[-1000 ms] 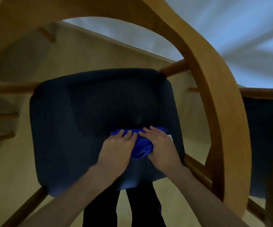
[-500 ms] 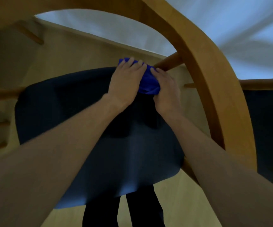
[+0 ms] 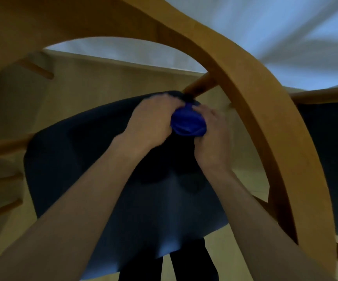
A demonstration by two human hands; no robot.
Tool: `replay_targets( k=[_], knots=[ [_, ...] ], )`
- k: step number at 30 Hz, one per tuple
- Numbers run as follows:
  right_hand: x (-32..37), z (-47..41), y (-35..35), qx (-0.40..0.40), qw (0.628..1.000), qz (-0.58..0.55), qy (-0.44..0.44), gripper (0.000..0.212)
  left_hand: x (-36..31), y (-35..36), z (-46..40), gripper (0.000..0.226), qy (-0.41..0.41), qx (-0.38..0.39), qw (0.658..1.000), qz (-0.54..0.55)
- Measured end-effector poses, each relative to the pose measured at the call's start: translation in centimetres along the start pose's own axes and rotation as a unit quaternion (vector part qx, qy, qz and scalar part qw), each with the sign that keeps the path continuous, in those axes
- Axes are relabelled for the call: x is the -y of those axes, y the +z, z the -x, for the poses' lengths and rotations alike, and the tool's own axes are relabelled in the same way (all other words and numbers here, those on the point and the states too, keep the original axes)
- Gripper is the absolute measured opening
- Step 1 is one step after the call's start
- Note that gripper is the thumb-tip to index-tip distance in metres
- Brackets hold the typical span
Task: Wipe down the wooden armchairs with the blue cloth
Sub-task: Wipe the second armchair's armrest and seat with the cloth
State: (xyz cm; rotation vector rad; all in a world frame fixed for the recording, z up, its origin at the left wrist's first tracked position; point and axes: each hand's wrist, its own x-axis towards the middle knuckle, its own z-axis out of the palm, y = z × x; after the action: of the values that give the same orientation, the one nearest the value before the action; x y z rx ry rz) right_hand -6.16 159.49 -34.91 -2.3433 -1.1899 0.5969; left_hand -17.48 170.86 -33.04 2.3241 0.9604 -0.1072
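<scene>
Hands have changed their hold since half a second ago: then both lay flat on the cloth with fingers stretched toward the seat's far edge, and the bunched bright-blue cloth [image 3: 188, 123] showed only as a strip between them; now it bulges out as a rounded wad between the two palms, and the fingers have curled in. The left hand [image 3: 153, 121] curls over the wad from its 9 o'clock side, knuckles up, fingertips hidden past the top. The right hand [image 3: 212, 136] wraps it from 3 o'clock, the thumb tucked under at about 5 o'clock, so both hands grip it. The cloth sits on the far right corner of the dark navy padded seat [image 3: 87, 159], at 1 o'clock from the seat's middle, just beside the round wooden spindle [image 3: 201, 86] that meets that corner. The curved light-wood arm rail of the armchair [image 3: 265, 122] sweeps past at 3 o'clock of the hands, close but apart from the right knuckles. Motion blur softens the fingers.
</scene>
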Motion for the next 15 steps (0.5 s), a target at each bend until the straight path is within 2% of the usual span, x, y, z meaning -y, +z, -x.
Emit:
replay_targets(
  k=[1,3,6,10,13,15],
  knots=[
    [-0.1,-0.8,0.2,-0.028,1.0,-0.004,0.004,0.049,-0.5,0.1,-1.1,0.033,0.005,-0.062,0.998,0.006],
    [-0.9,-2.1,0.4,-0.017,0.999,0.04,0.002,0.056,-1.0,1.2,-1.9,0.035,0.0,-0.086,0.996,-0.002],
    [-3.0,-0.9,0.6,0.092,0.993,0.068,-0.018,0.064,-1.3,3.8,0.3,0.051,-0.033,-0.051,0.998,0.009],
    [-5.0,6.0,-0.1,0.103,0.993,0.055,0.004,0.06,-3.1,6.1,6.7,0.057,-0.012,-0.022,0.998,0.05],
    [-5.2,10.1,-0.7,0.176,0.973,0.145,0.03,0.072,-3.5,7.1,9.8,0.06,-0.01,0.047,0.996,0.072],
    [-4.8,10.9,-1.2,0.192,0.965,0.177,0.02,0.084,-2.8,7.3,10.2,0.061,0.016,0.07,0.994,0.076]
  ],
)
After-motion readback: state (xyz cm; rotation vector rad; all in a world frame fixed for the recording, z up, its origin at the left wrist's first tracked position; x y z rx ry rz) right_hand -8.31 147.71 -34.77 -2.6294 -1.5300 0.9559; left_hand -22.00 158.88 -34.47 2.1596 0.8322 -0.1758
